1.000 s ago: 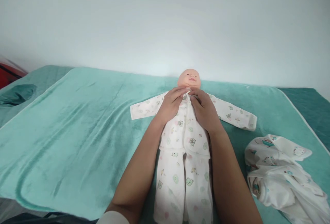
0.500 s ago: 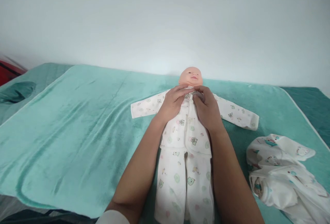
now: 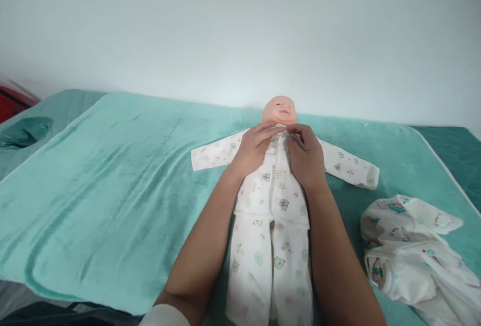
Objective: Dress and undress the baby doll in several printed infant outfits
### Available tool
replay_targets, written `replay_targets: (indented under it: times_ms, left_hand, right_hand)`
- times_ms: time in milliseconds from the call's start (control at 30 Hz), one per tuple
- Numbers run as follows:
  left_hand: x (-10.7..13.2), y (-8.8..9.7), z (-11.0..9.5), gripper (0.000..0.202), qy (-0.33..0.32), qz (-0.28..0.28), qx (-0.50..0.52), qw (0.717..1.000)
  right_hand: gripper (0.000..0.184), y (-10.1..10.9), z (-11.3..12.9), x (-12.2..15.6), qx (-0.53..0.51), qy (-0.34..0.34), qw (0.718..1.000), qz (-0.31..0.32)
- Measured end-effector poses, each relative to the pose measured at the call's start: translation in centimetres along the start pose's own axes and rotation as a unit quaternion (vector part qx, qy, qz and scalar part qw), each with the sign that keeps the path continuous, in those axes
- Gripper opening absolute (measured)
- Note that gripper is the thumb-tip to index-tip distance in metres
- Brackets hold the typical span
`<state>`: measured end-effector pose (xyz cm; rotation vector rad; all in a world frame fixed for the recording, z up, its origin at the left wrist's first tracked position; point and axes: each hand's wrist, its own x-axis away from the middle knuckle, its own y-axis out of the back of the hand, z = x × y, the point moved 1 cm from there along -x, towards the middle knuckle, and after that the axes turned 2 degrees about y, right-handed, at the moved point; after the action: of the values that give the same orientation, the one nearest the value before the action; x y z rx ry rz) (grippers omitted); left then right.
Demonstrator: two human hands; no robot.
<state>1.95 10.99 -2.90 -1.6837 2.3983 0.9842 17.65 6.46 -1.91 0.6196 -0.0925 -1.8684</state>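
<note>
A baby doll (image 3: 280,110) lies on its back in a white printed top (image 3: 259,191) and matching trousers (image 3: 251,266). Both sleeves are spread out to the sides. At the neckline, my left hand (image 3: 256,145) is closed on the left side of the collar, its fingers reaching across below the doll's chin. Opposite it, my right hand (image 3: 306,153) pinches the collar's other edge between bent fingers and thumb. The fingertips of both hands nearly meet, and they partly hide the collar. Below them, the top's front edges meet down the middle.
A teal blanket (image 3: 112,191) with soft wrinkles lies under the doll. Crumpled white printed cloth (image 3: 409,246) sits at the right. A white wall (image 3: 240,30) rises close behind the doll's head. Something red (image 3: 15,103) shows at the far left edge.
My right hand has shifted slightly to the right at the collar. The left hand stays almost in place, and the view has moved a little.
</note>
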Motion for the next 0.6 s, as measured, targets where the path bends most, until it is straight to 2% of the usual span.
replay_targets:
  times_ms: [200,400,600]
  left_hand:
    - [-0.06,-0.27,-0.09,0.036,0.023,-0.048,0.043,0.998]
    - [0.01,-0.14,-0.11,0.037,0.005,-0.034,0.043,0.998]
    - [0.50,-0.58,-0.55,0.033,0.008,-0.086,0.015,0.996]
  right_hand:
    - [0.020,0.01,0.10,0.03,-0.003,0.002,1.000,-0.002]
    - [0.021,0.00,0.10,-0.04,-0.008,0.007,1.000,-0.010]
    - [0.023,0.18,-0.29,0.14,-0.003,0.061,0.998,-0.006]
